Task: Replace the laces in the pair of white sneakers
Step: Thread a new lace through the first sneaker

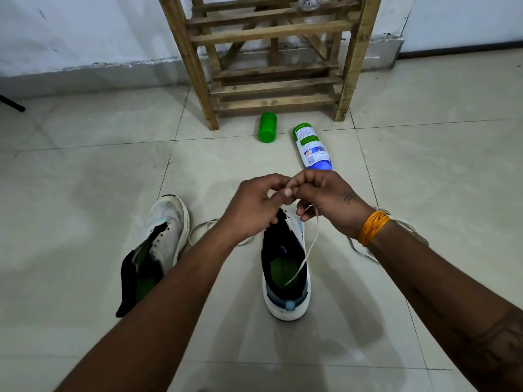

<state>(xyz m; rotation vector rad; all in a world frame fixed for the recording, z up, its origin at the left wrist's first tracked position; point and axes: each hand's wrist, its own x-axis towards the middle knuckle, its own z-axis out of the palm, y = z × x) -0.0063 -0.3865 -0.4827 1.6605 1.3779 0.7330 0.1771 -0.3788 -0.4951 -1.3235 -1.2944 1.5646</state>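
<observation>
We see both hands meeting above the toe end of a white sneaker with a black lining and green insole (285, 267), which stands upright on the pale tiled floor (85, 193), heel toward us. The left hand (252, 207) and the right hand (325, 199) have their fingers curled and pinch a thin white shoelace (307, 253) between fingertips; its loose end trails down into the shoe's opening. More white lace lies on the floor beside the left forearm and under the right wrist, which wears an orange thread bracelet (373, 227). The second white sneaker (158, 244) lies unlaced to the left, tongue flopped open. Farther off, a green plastic cap (267, 127) and a white-and-blue spray can (312, 147) lie before a slatted wooden rack (268, 58).
</observation>
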